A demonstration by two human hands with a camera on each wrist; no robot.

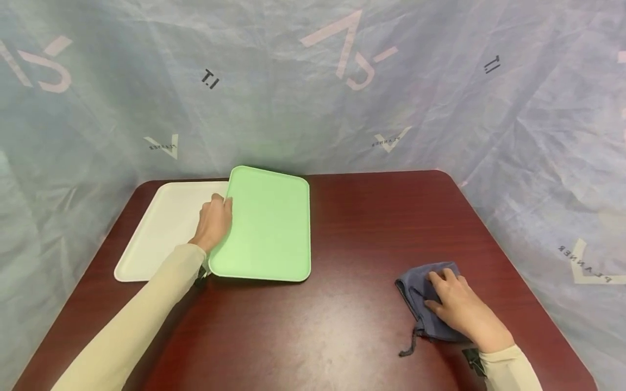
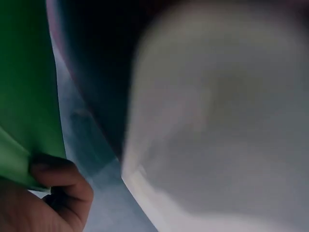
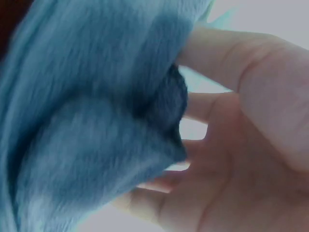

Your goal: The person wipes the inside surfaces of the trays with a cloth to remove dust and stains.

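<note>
My left hand [image 1: 215, 220] pinches the left edge of a green tray [image 1: 269, 222], which is tilted and overlaps a white tray [image 1: 166, 228] in the head view. From the left wrist, curled fingers [image 2: 63, 176] show at the green tray's rim, and the white tray [image 2: 217, 125] appears blurred beside it. At the right of the table, my right hand [image 1: 459, 304] grips a blue-grey drawstring pouch [image 1: 420, 293], its dark cord trailing toward the front. Seen from the right wrist, thumb and fingers take in a fold of the soft pouch fabric [image 3: 87, 135].
Beneath everything is a dark red-brown wooden table [image 1: 371, 228] with rounded far corners. Grey sheeting [image 1: 274, 98] with printed letters hangs behind the table and along both sides.
</note>
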